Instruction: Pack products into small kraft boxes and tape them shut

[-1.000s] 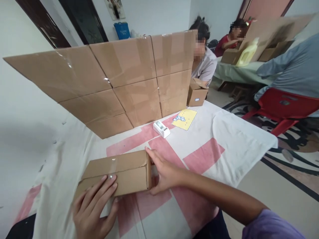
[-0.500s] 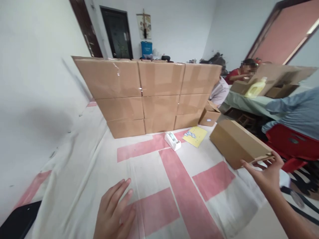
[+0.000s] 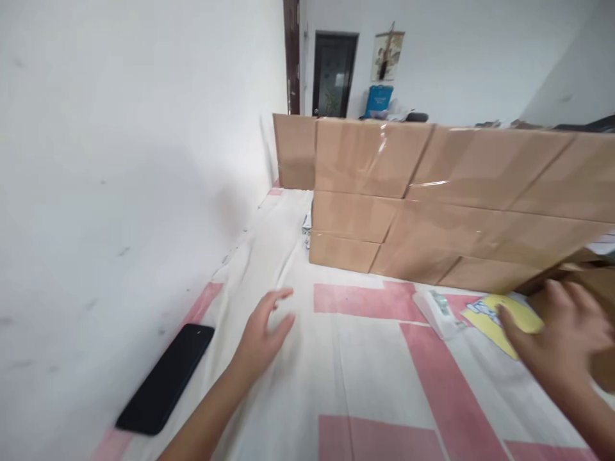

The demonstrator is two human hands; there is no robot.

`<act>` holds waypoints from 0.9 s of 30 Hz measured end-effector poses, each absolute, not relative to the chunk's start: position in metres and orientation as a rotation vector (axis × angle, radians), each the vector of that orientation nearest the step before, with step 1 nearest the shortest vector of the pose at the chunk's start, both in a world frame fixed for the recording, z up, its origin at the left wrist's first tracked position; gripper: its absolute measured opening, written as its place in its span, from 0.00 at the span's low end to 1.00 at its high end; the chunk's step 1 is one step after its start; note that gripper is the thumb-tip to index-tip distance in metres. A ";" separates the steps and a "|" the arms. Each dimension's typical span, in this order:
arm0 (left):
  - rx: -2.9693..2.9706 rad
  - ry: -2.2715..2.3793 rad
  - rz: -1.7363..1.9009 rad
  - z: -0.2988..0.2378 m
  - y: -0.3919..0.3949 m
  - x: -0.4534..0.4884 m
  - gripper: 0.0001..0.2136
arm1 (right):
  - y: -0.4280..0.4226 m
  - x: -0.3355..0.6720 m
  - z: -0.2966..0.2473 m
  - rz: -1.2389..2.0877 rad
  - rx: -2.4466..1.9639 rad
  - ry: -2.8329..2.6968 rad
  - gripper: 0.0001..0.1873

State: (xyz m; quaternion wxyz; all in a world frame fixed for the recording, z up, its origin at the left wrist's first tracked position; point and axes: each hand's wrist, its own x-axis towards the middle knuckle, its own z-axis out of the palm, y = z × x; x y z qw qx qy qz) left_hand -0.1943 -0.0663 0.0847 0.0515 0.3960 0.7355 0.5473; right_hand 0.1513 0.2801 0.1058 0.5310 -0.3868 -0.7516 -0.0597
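Note:
My left hand (image 3: 264,333) hovers over the cloth with its thumb and fingers apart, holding nothing. On the right, my right hand (image 3: 560,333) is slightly blurred, its fingers spread in front of a cardboard box (image 3: 599,282) that the frame's edge cuts off. No grip on that box shows. Below the right thumb lies a yellow sheet (image 3: 491,330) with a blue drawing. Left of the sheet stands a white tape dispenser (image 3: 436,312).
A wall of taped cardboard boxes (image 3: 427,205) stands across the table. A black phone (image 3: 166,379) lies on the pink-and-white tablecloth (image 3: 375,365) beside the white wall (image 3: 120,192). Small packets (image 3: 307,224) show at the boxes' left end.
My view has swung left. My right hand has come away from the box end it was touching and is now near the yellow sheet. My left hand has moved forward and turned, still open.

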 end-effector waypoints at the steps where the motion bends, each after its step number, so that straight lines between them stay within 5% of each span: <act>1: 1.074 2.256 1.706 0.080 -0.046 -0.211 0.16 | 0.263 0.107 0.104 -0.150 -0.812 -1.980 0.41; 5: 0.821 2.315 1.717 0.039 0.023 -0.257 0.19 | 0.179 -0.074 0.103 -0.046 -0.264 -2.410 0.24; 9: 0.784 2.252 1.697 0.008 0.036 -0.270 0.11 | 0.125 -0.222 0.104 -0.065 0.044 -2.735 0.21; 14: 0.705 2.208 1.717 0.001 0.031 -0.272 0.12 | 0.142 -0.355 0.116 -0.261 -0.600 -2.913 0.30; 18: 0.696 2.191 1.749 0.000 0.038 -0.274 0.12 | 0.184 -0.399 0.142 -0.331 -1.065 -2.667 0.35; 27: 0.678 2.457 1.695 0.007 0.034 -0.285 0.14 | 0.214 -0.394 0.143 0.043 -1.031 -2.235 0.39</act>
